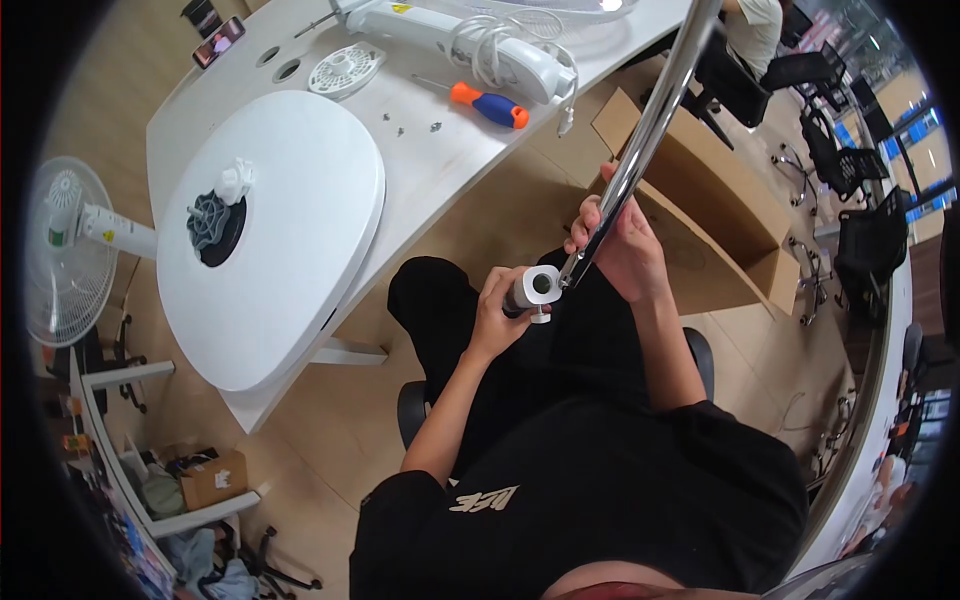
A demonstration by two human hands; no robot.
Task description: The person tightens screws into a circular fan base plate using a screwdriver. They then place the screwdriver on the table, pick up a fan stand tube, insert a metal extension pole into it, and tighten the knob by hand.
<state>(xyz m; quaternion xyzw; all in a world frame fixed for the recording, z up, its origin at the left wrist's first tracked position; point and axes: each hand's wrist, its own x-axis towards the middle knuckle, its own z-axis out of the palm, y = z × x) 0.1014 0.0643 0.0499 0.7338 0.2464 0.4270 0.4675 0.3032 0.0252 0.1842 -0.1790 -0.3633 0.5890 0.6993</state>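
Note:
My left hand (497, 318) is closed around a short tube (542, 284) with a white collar, a round opening at its end and a small white knob underneath. In my right hand (625, 243) is a long chrome pole (648, 145), slanting up toward the upper right. The pole's lower end is close beside the collar's opening; I cannot tell whether they touch. A large white fan base (310, 190) lies on the table to the left, with a grey star-shaped knob (207, 222) and a white fitting (234, 180) on it.
The white table (420, 165) carries an orange-and-blue screwdriver (490, 105), small screws (436, 127), a round white grille part (345, 70), a fan body with coiled cord (480, 45) and a phone (218, 43). An open cardboard box (700, 190) stands at the right. Another fan (70, 240) is far left.

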